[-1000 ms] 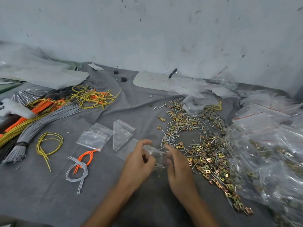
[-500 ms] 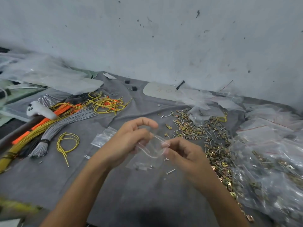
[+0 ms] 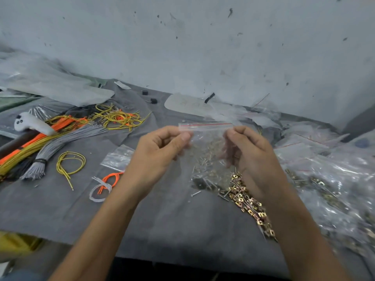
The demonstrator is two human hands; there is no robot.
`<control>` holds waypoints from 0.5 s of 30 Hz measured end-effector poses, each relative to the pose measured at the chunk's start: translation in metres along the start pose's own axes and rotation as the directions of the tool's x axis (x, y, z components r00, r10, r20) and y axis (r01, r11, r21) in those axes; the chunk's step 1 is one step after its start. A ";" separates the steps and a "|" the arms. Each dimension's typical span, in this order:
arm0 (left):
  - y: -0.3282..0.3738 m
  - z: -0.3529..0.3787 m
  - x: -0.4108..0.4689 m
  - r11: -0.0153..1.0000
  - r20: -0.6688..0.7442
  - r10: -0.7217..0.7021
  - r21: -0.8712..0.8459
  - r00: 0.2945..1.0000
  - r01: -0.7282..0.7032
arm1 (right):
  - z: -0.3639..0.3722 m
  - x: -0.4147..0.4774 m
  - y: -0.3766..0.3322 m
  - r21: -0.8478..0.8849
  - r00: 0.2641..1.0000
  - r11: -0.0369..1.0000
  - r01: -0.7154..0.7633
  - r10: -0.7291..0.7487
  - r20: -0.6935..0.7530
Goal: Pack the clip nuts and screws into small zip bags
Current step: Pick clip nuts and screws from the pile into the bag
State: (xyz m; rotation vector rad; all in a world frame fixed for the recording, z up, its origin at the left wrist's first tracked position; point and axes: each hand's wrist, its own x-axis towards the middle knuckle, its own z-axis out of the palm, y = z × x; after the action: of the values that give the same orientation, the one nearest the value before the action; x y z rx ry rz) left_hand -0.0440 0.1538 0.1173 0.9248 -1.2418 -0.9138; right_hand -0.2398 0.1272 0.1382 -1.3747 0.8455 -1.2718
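Zip bag [image 3: 205,145]: small, clear, red line under the top strip, held up in the air over the hardware pile, strip level. Left hand [image 3: 160,155] pinches the strip's left end between thumb and forefinger, other fingers curled. Right hand [image 3: 250,153] pinches the right end the same way. Both are closed on the bag, nothing else in them. Dark and silvery bits show at the bag's bottom, but it's blurred, so I can't tell if they're inside it or on the table behind.

Clip nuts [image 3: 247,201]: brass-coloured squares in a strip running toward the near edge, just beside the right forearm. Screws [image 3: 204,165] mixed in, seen through the bag.

Room: bare grey cloth [image 3: 162,224] between the forearms and to the near left. The cloth's near edge runs under both forearms. Wall [image 3: 203,47] closes the far side. Right side is blocked by a heap of filled bags [image 3: 334,179].

Counts: 1 bag in hand, 1 flat spare bag [image 3: 118,158] by the left wrist, partly hidden. 1 stray screw [image 3: 195,193] on its own. 1 yellow wire loop [image 3: 70,165], 1 grey wire bundle [image 3: 60,147], 2 small black parts [image 3: 153,101]. Nuts and screws too many to count.
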 end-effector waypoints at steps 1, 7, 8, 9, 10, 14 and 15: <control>0.003 0.003 0.002 1.000 0.004 0.024 -0.003 1.000 -0.024 | -0.001 -0.001 -0.003 0.049 1.000 0.998 -0.028 0.028 -0.007; 0.014 0.015 0.005 0.991 0.012 0.127 -0.045 0.992 -0.127 | -0.003 -0.004 -0.015 0.138 0.999 0.989 -0.050 0.051 -0.006; 0.015 0.016 0.005 0.990 0.004 0.135 -0.047 0.991 -0.134 | -0.004 -0.004 -0.016 0.141 0.999 0.989 -0.048 0.049 -0.009; 0.015 0.018 0.004 0.989 -0.004 0.138 -0.044 0.990 -0.138 | -0.005 -0.005 -0.017 0.149 0.999 0.987 -0.052 0.054 -0.007; 0.016 0.019 0.004 0.989 -0.015 0.139 -0.039 0.990 -0.139 | -0.006 -0.006 -0.018 0.161 0.998 0.985 -0.060 0.061 -0.005; 0.016 0.026 0.007 0.993 -0.068 0.096 -0.059 0.993 -0.100 | -0.007 -0.008 -0.020 0.275 0.990 0.952 -0.131 0.140 -0.015; 0.016 0.027 0.007 0.994 -0.070 0.084 -0.069 0.994 -0.089 | -0.007 -0.008 -0.020 0.295 0.987 0.944 -0.145 0.158 -0.019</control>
State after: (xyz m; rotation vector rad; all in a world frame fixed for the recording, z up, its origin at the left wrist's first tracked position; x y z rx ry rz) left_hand -0.0691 0.1516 0.1373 0.8320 -1.1748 -0.8473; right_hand -0.2507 0.1372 0.1549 -1.0305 0.7425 -1.2534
